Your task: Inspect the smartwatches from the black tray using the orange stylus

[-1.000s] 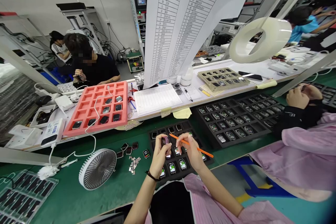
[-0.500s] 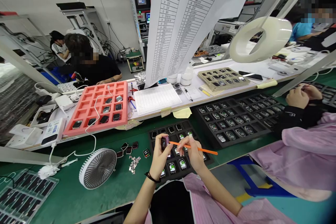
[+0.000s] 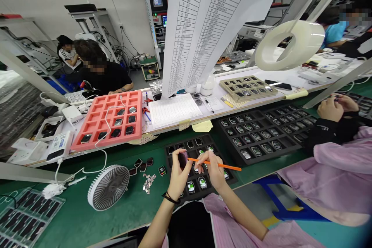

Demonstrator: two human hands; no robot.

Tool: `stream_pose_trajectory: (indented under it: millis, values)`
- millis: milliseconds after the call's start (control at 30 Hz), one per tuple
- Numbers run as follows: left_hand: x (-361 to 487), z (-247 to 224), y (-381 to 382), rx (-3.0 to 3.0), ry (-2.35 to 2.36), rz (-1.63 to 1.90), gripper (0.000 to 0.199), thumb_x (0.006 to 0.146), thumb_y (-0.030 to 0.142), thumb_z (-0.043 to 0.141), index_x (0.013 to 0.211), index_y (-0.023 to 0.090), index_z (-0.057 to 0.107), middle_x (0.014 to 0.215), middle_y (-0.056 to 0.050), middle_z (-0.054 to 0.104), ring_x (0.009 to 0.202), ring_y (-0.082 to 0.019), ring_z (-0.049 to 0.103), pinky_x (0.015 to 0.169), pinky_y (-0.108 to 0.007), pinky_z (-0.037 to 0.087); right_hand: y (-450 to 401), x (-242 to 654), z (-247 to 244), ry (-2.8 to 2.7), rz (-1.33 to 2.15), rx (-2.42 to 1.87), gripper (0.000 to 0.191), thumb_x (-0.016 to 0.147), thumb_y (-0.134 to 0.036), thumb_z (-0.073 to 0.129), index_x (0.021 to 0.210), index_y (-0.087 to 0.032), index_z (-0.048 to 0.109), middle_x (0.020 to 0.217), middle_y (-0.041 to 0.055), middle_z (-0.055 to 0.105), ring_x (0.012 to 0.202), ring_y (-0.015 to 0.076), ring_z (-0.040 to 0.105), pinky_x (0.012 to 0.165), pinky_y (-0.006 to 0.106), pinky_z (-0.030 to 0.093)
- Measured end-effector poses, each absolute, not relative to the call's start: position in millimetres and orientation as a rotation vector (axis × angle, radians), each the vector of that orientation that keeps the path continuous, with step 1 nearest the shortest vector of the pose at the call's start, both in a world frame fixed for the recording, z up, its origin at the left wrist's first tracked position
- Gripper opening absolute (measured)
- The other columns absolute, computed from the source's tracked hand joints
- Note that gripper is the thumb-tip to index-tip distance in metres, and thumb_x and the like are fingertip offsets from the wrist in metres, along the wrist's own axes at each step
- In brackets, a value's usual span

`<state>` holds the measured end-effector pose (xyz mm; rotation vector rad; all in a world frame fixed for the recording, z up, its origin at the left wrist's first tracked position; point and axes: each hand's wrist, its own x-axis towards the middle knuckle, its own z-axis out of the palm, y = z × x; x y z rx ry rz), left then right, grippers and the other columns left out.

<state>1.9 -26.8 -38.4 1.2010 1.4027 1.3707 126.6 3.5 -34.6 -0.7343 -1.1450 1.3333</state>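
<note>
My left hand [image 3: 178,176] grips a smartwatch [image 3: 183,159] with a purple case edge, held up between thumb and fingers. Its screen looks dark. In my right hand [image 3: 215,172] is a thin orange stick [image 3: 231,167], pinched like a pen. The stick's tip points left and meets or nearly meets the watch's edge; I cannot tell which. Beneath both hands lies a black foam tray [image 3: 207,139] of watches, several with green and white screens. Left of my left hand, a single watch [image 3: 162,170] rests on the green mat, beside small silvery pieces [image 3: 148,183] and several dark watch faces [image 3: 142,167].
A white fan [image 3: 108,188] stands at the left, near a clear tray [image 3: 27,217]. On the shelf ahead sit a red foam tray [image 3: 95,114] and a beige tray [image 3: 225,82]. Paper sheets and a tape roll [image 3: 263,52] hang above. A co-worker's hands [image 3: 337,106] are at the right.
The watch in my left hand has turned slightly, and its face shows darker and less fully. My right hand and the orange stick keep nearly the same place.
</note>
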Motion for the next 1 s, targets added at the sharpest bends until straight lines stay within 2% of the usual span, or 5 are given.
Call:
stream_pose_trajectory:
  millis: [233, 500, 1000]
  values:
    - [-3, -25, -34, 1.236, 1.288, 1.222, 0.053, 0.085, 0.026, 0.058, 0.132, 0.025, 0.033, 0.107, -0.005, 0.052, 0.082, -0.015, 0.055, 0.068, -0.026, 0.046, 8, 138, -29, -1.065, 1.338, -0.709, 0.050, 0.095, -0.046, 0.042, 0.062, -0.017, 0.064, 0.056, 0.0033, 0.065, 0.041, 0.0115, 0.053, 0.041, 0.025, 0.042]
    - [-4, -16, -42, 1.295, 1.357, 1.205, 0.052, 0.086, 0.026, 0.059, 0.133, 0.025, 0.038, 0.110, -0.007, 0.058, 0.093, -0.019, 0.059, 0.068, -0.027, 0.047, 10, 140, -28, -1.002, 1.303, -0.712, 0.047, 0.094, -0.046, 0.044, 0.063, -0.017, 0.065, 0.054, 0.0020, 0.064, 0.041, 0.0117, 0.054, 0.040, 0.024, 0.041]
    - [1, -19, -40, 1.272, 1.340, 1.211, 0.052, 0.085, 0.030, 0.062, 0.132, 0.024, 0.041, 0.104, -0.007, 0.061, 0.080, -0.018, 0.059, 0.065, -0.030, 0.048, 11, 141, -30, -1.017, 1.286, -0.796, 0.049, 0.092, -0.051, 0.044, 0.061, -0.018, 0.064, 0.052, 0.0025, 0.062, 0.041, 0.0136, 0.052, 0.039, 0.026, 0.041]
